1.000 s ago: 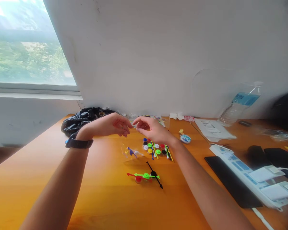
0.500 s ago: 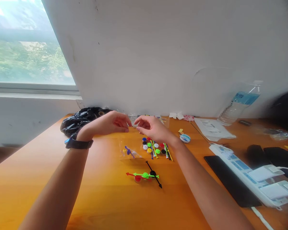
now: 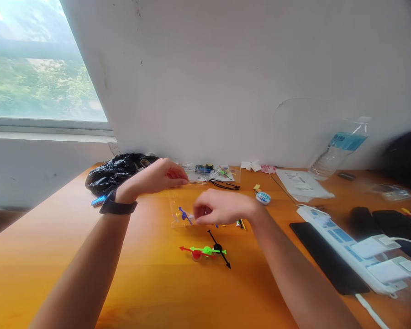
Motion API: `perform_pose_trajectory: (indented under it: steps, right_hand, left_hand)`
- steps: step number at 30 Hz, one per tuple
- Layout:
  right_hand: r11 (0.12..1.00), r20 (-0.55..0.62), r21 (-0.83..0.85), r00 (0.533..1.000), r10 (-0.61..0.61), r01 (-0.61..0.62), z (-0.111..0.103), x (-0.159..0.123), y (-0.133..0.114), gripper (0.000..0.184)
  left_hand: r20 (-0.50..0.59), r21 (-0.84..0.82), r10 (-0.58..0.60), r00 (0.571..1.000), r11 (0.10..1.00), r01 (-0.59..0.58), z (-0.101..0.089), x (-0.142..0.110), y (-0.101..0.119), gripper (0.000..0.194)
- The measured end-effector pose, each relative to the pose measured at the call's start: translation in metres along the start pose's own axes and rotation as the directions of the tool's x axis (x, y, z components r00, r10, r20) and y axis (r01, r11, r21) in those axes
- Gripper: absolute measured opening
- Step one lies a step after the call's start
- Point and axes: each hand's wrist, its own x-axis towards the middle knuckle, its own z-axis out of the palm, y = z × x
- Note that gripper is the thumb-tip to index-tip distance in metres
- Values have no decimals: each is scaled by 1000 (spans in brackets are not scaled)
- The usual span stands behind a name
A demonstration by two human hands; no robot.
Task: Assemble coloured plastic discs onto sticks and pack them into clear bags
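Note:
My left hand (image 3: 162,175), with a dark band on its wrist, hovers over the table's far side by a black plastic bag (image 3: 104,176). Its fingers are loosely bent, and nothing shows in them. My right hand (image 3: 222,206) is lower, its fingers curved and thumb apart, over a group of small coloured parts (image 3: 240,224) that it mostly hides. Just left of its fingertips lies a clear bag with a purple arrow spinner (image 3: 184,214). Nearer to me sit a red spinner (image 3: 196,256), a green arrow spinner (image 3: 207,250) and a black arrow spinner (image 3: 218,248), close together.
Clear packets (image 3: 222,173) and a black cord (image 3: 224,184) lie by the wall. To the right are a round white-blue container (image 3: 263,197), a paper sheet (image 3: 304,184), a water bottle (image 3: 339,148), a black phone-like slab (image 3: 329,258) and a power strip (image 3: 342,240) with chargers.
My right hand has come down and nearer, away from my left hand, and now covers most of the small coloured parts. My left hand has shifted only slightly. The spinners stay put.

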Motion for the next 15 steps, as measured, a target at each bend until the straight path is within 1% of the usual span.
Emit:
perform_pose_trajectory:
  steps: [1, 2, 3, 5, 7, 10, 15]
  right_hand:
    - [992, 47, -73, 993, 110, -106, 4, 5, 5, 10]
    - [969, 95, -134, 971, 222, -208, 8, 10, 10, 8]
    - [943, 120, -174, 944, 306, -283, 12, 15, 14, 10]
    - [911, 147, -201, 908, 392, -361, 17, 24, 21, 17]
    - [905, 161, -194, 898, 410, -379, 21, 30, 25, 25]
    - [907, 208, -181, 887, 412, -380, 25, 37, 30, 31]
    - [932, 365, -115, 858, 362, -345, 30, 47, 45, 22]
  left_hand:
    - [-5, -24, 10, 1000, 1000, -10, 0, 0, 0, 25]
    - [-10, -48, 19, 1000, 999, -20, 0, -1, 0, 26]
    - [-17, -65, 28, 999, 997, -29, 0, -1, 0, 27]
    - [-15, -64, 43, 999, 997, -44, -1, -1, 1, 23]
    - [14, -24, 56, 998, 998, -56, -2, -1, 2, 19]
    - [70, 50, 59, 996, 997, -63, -4, -1, 1, 21]
    - [78, 99, 26, 997, 995, -34, -4, -1, -2, 27]
